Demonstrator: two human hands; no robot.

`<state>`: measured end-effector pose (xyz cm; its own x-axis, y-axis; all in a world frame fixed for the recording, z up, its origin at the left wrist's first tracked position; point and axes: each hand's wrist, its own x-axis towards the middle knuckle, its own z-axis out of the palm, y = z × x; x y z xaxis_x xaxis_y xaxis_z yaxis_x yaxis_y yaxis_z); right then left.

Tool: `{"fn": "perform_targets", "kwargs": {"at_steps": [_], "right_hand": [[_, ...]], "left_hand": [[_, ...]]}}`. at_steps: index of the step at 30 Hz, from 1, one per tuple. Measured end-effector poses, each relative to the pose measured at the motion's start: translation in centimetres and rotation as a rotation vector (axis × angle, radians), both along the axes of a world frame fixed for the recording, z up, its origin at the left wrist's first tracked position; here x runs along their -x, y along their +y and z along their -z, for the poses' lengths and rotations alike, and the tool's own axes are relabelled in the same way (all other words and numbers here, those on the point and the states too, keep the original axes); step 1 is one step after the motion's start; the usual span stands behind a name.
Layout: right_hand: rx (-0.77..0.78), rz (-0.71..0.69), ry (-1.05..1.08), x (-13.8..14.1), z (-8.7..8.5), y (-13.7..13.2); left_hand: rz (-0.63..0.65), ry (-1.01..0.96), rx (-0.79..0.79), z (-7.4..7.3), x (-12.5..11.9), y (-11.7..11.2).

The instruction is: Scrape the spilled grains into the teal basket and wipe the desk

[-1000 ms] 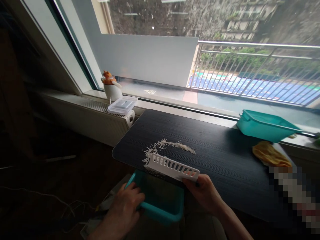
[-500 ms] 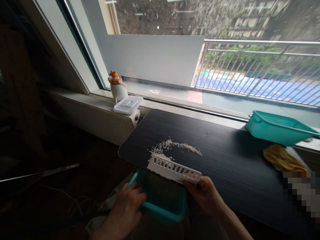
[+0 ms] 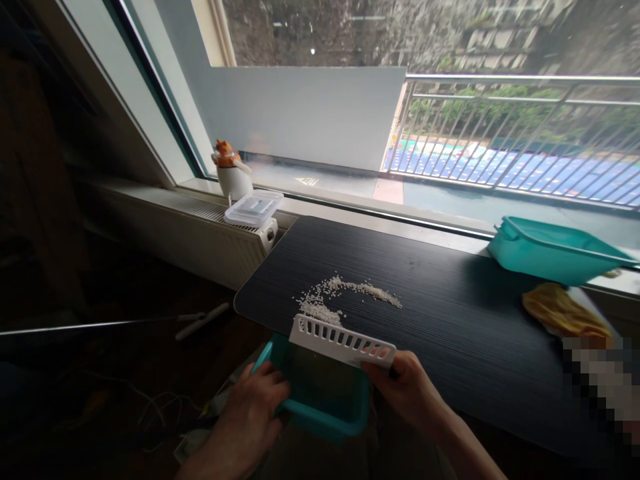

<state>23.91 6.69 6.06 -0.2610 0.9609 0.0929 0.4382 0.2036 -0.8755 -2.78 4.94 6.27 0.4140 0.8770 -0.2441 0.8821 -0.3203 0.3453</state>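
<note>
Our right grip (image 3: 404, 379) holds slotted white strip (image 3: 325, 347); left grip (image 3: 257, 399) clasps teal tub (image 3: 333, 427) near bench (image 3: 445, 313) edge. If tub drifts, we could spill grains (image 3: 320, 311) past it.

Bench (image 3: 450, 313) open between grains (image 3: 320, 312) and yellow cloth (image 3: 563, 310). Slotted strip (image 3: 320, 342) blocks grains' near side; teal tub (image 3: 537, 257) blocks far right.

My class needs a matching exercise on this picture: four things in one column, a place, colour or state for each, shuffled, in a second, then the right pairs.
1. grains
2. strip
3. cloth
4. near tub

A. yellow
B. held by the left hand
C. scattered on the black table
D. white, slotted, in the right hand

Pairs: 1-C, 2-D, 3-A, 4-B
</note>
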Motion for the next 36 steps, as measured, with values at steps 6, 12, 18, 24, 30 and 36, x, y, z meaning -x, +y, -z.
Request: {"fn": "perform_targets", "kwargs": {"at_steps": [6, 12, 18, 24, 30, 36], "right_hand": [[-0.042, 0.064, -0.003, -0.3, -0.2, 0.9], [-0.016, 0.029, -0.012, 0.2, 0.2, 0.7], [-0.018, 0.018, -0.019, 0.2, 0.0, 0.8], [-0.031, 0.066, -0.043, 0.4, 0.2, 1.9], [-0.022, 0.053, -0.034, 0.6, 0.4, 1.2], [-0.017, 0.057, -0.040, 0.7, -0.2, 1.5]], "left_hand": [[0.005, 0.027, -0.002, 0.1, -0.1, 0.0], [0.004, 0.020, -0.002, 0.3, 0.1, 0.1], [0.007, 0.016, -0.012, 0.2, 0.3, 0.2], [0.013, 0.039, -0.040, 0.6, 0.5, 0.1], [0.014, 0.020, -0.060, 0.9, 0.7, 0.1], [0.014, 0.004, -0.021, 0.8, 0.6, -0.1]]}}
